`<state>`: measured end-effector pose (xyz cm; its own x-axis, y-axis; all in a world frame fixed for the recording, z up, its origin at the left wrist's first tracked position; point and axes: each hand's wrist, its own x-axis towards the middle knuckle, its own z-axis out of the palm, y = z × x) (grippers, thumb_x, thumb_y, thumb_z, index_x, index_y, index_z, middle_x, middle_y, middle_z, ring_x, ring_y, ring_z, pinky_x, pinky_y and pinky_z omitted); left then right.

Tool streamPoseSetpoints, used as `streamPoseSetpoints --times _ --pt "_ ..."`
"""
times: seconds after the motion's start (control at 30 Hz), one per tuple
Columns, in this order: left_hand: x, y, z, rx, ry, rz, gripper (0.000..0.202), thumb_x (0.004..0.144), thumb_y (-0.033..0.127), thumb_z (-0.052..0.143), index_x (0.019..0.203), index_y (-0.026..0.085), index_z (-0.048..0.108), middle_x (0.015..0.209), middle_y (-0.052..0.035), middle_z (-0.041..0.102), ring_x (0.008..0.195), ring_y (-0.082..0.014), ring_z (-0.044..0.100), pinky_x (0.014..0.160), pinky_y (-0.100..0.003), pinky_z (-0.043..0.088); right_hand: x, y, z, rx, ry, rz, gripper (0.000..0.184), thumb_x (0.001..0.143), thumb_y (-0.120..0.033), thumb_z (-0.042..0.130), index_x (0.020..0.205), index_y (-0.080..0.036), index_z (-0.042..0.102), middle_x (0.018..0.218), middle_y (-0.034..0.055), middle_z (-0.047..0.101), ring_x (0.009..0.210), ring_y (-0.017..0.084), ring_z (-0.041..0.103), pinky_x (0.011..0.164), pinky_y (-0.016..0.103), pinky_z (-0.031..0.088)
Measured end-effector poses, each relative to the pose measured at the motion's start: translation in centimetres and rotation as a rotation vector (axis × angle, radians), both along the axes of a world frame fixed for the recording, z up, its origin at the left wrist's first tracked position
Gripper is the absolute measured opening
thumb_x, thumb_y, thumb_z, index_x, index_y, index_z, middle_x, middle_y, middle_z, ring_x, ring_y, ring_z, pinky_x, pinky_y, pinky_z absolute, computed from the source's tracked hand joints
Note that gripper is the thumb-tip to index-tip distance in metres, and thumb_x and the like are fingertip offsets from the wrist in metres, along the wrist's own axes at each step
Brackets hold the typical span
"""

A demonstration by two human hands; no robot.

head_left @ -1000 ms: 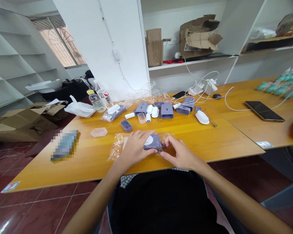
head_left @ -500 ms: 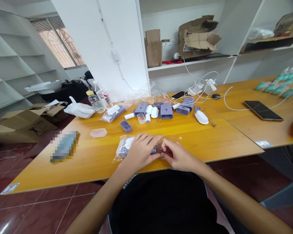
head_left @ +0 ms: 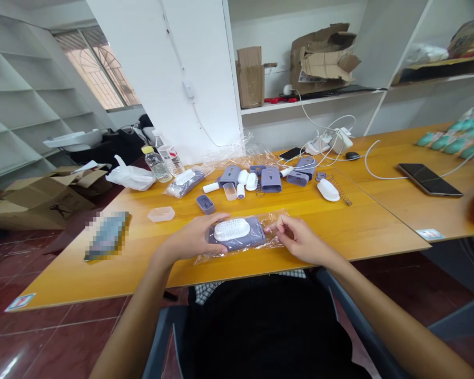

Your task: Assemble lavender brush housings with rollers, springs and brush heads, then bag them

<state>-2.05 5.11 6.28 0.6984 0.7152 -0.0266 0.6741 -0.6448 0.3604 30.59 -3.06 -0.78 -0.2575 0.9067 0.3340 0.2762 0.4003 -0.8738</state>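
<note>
A grey-purple plastic case with a white oval brush piece on top (head_left: 237,233) lies inside a clear plastic bag (head_left: 269,237) near the front edge of the wooden table (head_left: 142,263). My left hand (head_left: 189,239) grips the left end of the bagged case, fingers curled round it. My right hand (head_left: 300,239) pinches the open right end of the bag between thumb and fingers.
Further back lie several loose grey-purple cases (head_left: 270,179), white parts (head_left: 327,189), a spring (head_left: 342,190), a small clear tub (head_left: 161,213), water bottles (head_left: 156,163) and crumpled bags. A phone (head_left: 428,179) and cables lie on the right table. Cardboard boxes (head_left: 43,197) stand on the floor at left.
The bagged case has been turned so its white brush faces up and lies lengthwise. My left hand slid to its left end; my right hand moved right along the bag's mouth.
</note>
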Motion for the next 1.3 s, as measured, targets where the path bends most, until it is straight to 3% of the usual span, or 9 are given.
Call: streamPoseSetpoints --times 0.17,0.4,0.5,0.7,0.83,0.9,1.07,1.13,1.3 --pt "1.4 -0.3 -0.5 -0.011 -0.041 -0.005 0.082 0.082 0.056 0.085 0.154 0.025 0.057 0.154 -0.0141 0.064 0.139 -0.0373 0.063 0.115 -0.052 0.05 0.4 0.1 0.0 0.016 -0.083 0.015 0.021 0.093 -0.018 0.057 0.084 -0.027 0.04 0.086 0.0019 0.067 0.085 0.023 0.066 0.075 0.035 0.048" --pt "1.9 -0.6 -0.4 0.015 -0.074 -0.031 0.078 0.083 0.051 0.086 0.151 0.025 0.059 0.151 -0.0142 0.067 0.136 -0.037 0.065 0.115 -0.053 0.05 0.4 -0.1 0.3 -0.02 -0.015 0.106 0.022 0.095 -0.018 0.057 0.085 -0.028 0.04 0.086 0.0014 0.063 0.103 0.026 0.07 0.084 0.037 0.052" --pt "2.1 -0.5 -0.5 0.004 -0.069 -0.025 0.079 0.083 0.053 0.085 0.152 0.025 0.058 0.152 -0.0144 0.066 0.138 -0.0369 0.064 0.116 -0.053 0.05 0.4 -0.1 0.3 0.009 -0.078 0.076 0.02 0.093 -0.016 0.056 0.085 -0.027 0.041 0.085 0.0007 0.063 0.093 0.023 0.068 0.079 0.034 0.051" --pt "1.1 -0.8 0.2 -0.024 -0.04 0.0 0.082 0.086 0.063 0.08 0.155 0.025 0.056 0.156 -0.0155 0.063 0.137 -0.0384 0.065 0.107 -0.049 0.057 1.5 0.9 -0.1 0.188 -0.151 -0.24 0.014 0.092 -0.016 0.057 0.087 -0.026 0.051 0.104 0.0075 0.076 0.088 0.025 0.07 0.079 0.039 0.053" --pt "0.2 -1.4 1.3 -0.126 -0.044 0.007 0.074 0.098 0.065 0.065 0.159 0.027 0.05 0.143 -0.0138 0.072 0.107 -0.0295 0.077 0.084 -0.038 0.062 3.3 1.6 -0.3 0.372 -0.195 -0.559 0.01 0.092 -0.019 0.059 0.087 -0.027 0.055 0.114 0.0119 0.075 0.111 0.031 0.07 0.091 0.047 0.053" --pt "0.3 -1.5 1.4 -0.124 -0.041 0.01 0.068 0.102 0.065 0.057 0.158 0.026 0.051 0.134 -0.0122 0.076 0.098 -0.0273 0.078 0.082 -0.037 0.062 3.6 1.7 -0.3 0.352 -0.23 -0.626 0.01 0.093 -0.023 0.061 0.086 -0.027 0.055 0.104 0.0109 0.075 0.099 0.03 0.072 0.084 0.045 0.054" --pt "0.7 -0.6 0.6 -0.134 -0.132 -0.016 0.062 0.109 0.064 0.041 0.155 0.026 0.054 0.14 -0.0111 0.073 0.123 -0.0297 0.071 0.097 -0.039 0.06 2.3 1.0 -0.1 0.018 -0.341 -0.432 0.013 0.098 -0.038 0.063 0.094 -0.027 0.057 0.075 0.0014 0.075 0.066 0.024 0.069 0.07 0.04 0.049" --pt "0.8 -0.3 0.1 -0.23 -0.186 -0.006 0.062 0.111 0.065 0.034 0.156 0.028 0.054 0.133 -0.01 0.076 0.112 -0.028 0.076 0.09 -0.039 0.063 1.5 0.7 0.0 -0.016 -0.334 -0.367 0.013 0.1 -0.039 0.062 0.101 -0.027 0.058 0.082 0.0015 0.079 0.071 0.025 0.072 0.077 0.042 0.049" --pt "1.3 -0.5 -0.4 -0.589 -0.188 0.004 0.067 0.11 0.066 0.037 0.164 0.027 0.042 0.081 -0.003 0.076 0.068 -0.0239 0.075 0.067 -0.037 0.064 0.2 0.3 0.3 -0.02 -0.255 -0.308 0.018 0.1 -0.039 0.065 0.111 -0.027 0.058 0.094 0.0041 0.083 0.076 0.024 0.073 0.081 0.042 0.051"
